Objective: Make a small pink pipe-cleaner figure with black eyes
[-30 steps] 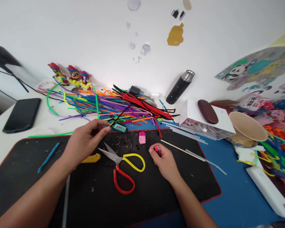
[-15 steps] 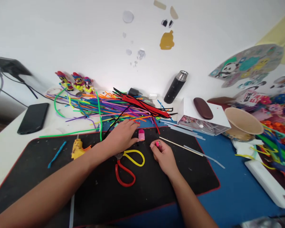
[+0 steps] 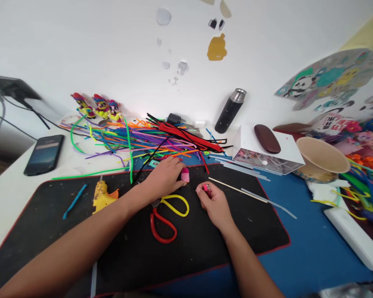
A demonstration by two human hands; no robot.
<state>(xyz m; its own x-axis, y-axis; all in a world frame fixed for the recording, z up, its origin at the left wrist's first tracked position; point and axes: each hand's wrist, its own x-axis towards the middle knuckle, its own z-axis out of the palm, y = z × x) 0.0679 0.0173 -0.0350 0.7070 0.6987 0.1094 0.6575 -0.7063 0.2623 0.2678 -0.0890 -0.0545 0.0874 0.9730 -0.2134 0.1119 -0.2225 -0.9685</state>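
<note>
On the black mat point(image 3: 192, 248), my left hand point(image 3: 166, 176) reaches across to a small two-tone pink fuzzy piece point(image 3: 185, 176), its thumb and fingertips closed at the piece's left side. To the right of it, my right hand point(image 3: 216, 203) is curled around a small bright pink-red thing point(image 3: 207, 188), mostly hidden by the fingers. Scissors with one yellow and one red handle point(image 3: 163, 225) lie below my left hand, which covers their blades. A yellow hot glue gun point(image 3: 102, 196) lies beyond my left forearm, partly covered.
A heap of colourful pipe cleaners point(image 3: 149, 138) spans the back. Several clear glue sticks point(image 3: 245, 169) and a thin pale stick point(image 3: 236, 189) lie at the right. Around them are a black flask point(image 3: 229, 111), a white box point(image 3: 286, 153), a bowl point(image 3: 323, 155) and a phone point(image 3: 45, 155).
My left hand has left a black pipe cleaner near the teal box, moved right over the scissor blades and closed at the pink piece. My right hand keeps its grip. The phone screen has lit up.
</note>
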